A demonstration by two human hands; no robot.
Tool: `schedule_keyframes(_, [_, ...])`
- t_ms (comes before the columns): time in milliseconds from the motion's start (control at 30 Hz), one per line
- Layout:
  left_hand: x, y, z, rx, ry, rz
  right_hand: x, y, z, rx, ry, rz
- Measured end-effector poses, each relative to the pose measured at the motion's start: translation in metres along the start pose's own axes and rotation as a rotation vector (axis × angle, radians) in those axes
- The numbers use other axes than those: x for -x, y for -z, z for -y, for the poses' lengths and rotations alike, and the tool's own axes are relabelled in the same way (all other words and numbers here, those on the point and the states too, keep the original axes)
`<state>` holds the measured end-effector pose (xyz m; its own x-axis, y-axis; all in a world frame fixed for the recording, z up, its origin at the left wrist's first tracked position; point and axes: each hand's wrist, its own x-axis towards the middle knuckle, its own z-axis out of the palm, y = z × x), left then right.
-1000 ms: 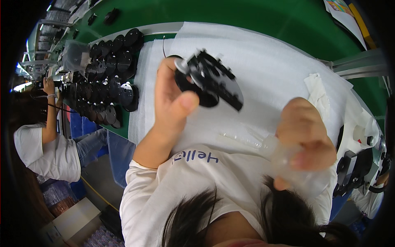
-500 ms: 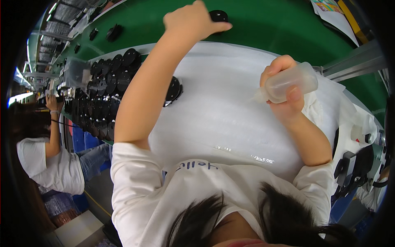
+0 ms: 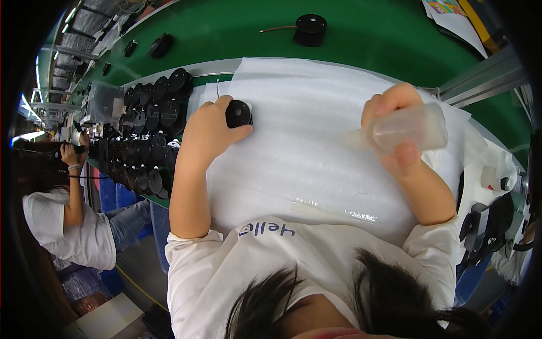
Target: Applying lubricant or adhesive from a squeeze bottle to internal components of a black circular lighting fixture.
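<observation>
Thumb and fingers of the left hand (image 3: 204,133) sit around a black round part (image 3: 239,114) left of centre in the frame. The thumb stretches along its lower edge and the other fingers bend by its upper left; the fingertips are partly hidden, so I cannot tell whether they pinch it. A thin wire (image 3: 218,87) stands up just above that hand.

Right of centre, the right hand (image 3: 389,127) grips a translucent bottle (image 3: 418,129), fingers curled over its upper side and thumb pressed against its lower side. The bottle lies tilted nearly level, its blurred nozzle toward the left.

Both hands are over a white sheet (image 3: 305,130) that fills the middle of the frame. A clear glossy strip (image 3: 333,211) crosses its lower part. At left, dark discs (image 3: 152,116) stand in close rows.

At upper centre, another black part (image 3: 310,30) with a reddish lead rests on the green surface (image 3: 237,37). Farther left along it lies a dark piece (image 3: 160,46). A co-worker (image 3: 73,234) in a white top sits at the left edge.
</observation>
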<state>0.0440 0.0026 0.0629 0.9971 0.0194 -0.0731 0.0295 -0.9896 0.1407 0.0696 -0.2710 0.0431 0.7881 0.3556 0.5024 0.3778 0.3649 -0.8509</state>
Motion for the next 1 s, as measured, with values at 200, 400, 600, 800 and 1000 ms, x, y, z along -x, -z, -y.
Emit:
schedule_keyframes(200, [0.019,0.008,-0.039,0.822,-0.111,-0.327,0.007,-0.017,0.020,-0.013,0.298,-0.064])
schedule_keyframes(400, [0.013,-0.035,-0.049,0.810,-0.843,-0.714,0.006,-0.013,0.042,0.169,0.494,0.103])
schedule_keyframes(600, [0.041,-0.025,-0.064,0.973,-0.508,-0.296,0.007,-0.010,0.049,0.423,0.451,0.326])
schedule_keyframes(800, [0.031,-0.024,-0.069,0.641,-0.910,-0.618,0.008,-0.009,0.049,0.453,0.434,0.335])
schedule_keyframes(1000, [0.033,-0.029,-0.067,0.595,-0.948,-0.633,0.012,-0.014,0.045,0.494,0.469,0.296])
